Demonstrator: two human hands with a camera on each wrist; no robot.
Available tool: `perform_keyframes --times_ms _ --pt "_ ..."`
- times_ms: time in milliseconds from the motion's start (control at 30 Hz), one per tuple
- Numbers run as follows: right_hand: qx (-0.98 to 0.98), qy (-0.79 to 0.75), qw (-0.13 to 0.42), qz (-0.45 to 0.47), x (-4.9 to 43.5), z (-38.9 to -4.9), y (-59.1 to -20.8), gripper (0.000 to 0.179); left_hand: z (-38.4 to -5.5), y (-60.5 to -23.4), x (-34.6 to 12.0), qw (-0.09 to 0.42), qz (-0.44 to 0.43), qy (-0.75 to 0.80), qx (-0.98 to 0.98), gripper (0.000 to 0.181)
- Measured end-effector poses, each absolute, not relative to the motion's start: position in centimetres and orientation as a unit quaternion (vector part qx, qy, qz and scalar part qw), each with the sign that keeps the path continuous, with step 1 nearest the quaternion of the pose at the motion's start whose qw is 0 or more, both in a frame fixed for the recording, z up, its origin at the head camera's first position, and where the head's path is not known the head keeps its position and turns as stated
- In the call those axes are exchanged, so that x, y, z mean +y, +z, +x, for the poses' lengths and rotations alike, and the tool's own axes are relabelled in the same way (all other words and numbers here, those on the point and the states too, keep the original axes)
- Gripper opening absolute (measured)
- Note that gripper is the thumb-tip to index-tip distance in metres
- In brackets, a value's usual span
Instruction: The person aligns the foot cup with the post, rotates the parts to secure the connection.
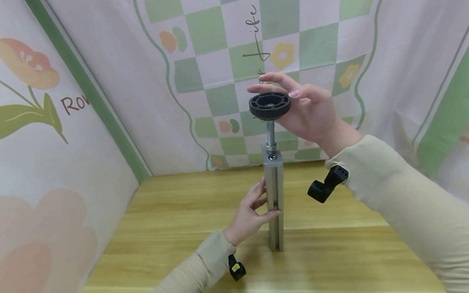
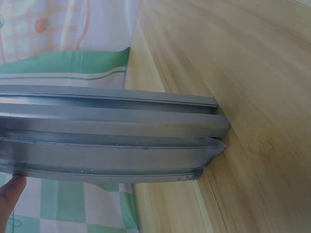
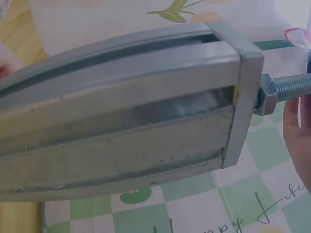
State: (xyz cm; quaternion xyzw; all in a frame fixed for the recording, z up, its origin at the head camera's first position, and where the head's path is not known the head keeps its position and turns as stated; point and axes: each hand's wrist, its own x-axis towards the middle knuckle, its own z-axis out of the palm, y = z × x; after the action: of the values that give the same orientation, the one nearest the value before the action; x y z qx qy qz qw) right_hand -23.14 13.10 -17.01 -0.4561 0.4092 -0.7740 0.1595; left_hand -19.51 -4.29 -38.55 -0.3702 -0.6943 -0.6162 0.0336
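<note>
An aluminium profile (image 1: 274,184) stands upright on the wooden table, a levelling foot on top. My left hand (image 1: 247,218) grips it midway, thumb across the front and fingers at the left and behind. In the left wrist view the profile (image 2: 107,126) meets the tabletop with its lower end. The foot's black round base (image 1: 270,114) faces up on a threaded rod (image 1: 271,131). My right hand (image 1: 313,112) is at that base, thumb tip by the right rim, two fingers stretched behind it. A nut (image 3: 266,94) sits close to the end plate (image 3: 245,92) in the right wrist view.
The wooden table (image 1: 174,201) extends around the profile. Behind it hangs a checked, flowered cloth (image 1: 211,69), with a second printed cloth (image 1: 96,139) along the left side. Black wrist mounts (image 1: 326,186) stick out from the sleeves.
</note>
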Motion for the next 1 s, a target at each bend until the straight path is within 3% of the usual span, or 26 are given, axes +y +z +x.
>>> perform_keyframes --times_ms 200,1000 --pt "0.381 -0.775 0.183 -0.469 12.9 -23.1 -17.1 0.047 -19.5 -38.5 -4.3 0.037 -0.367 -0.615 -0.697 0.082" --pt "0.444 -0.757 0.103 -0.469 12.7 -23.1 -18.3 0.035 -19.5 -38.7 -4.1 0.051 -0.378 -0.614 -0.691 0.084"
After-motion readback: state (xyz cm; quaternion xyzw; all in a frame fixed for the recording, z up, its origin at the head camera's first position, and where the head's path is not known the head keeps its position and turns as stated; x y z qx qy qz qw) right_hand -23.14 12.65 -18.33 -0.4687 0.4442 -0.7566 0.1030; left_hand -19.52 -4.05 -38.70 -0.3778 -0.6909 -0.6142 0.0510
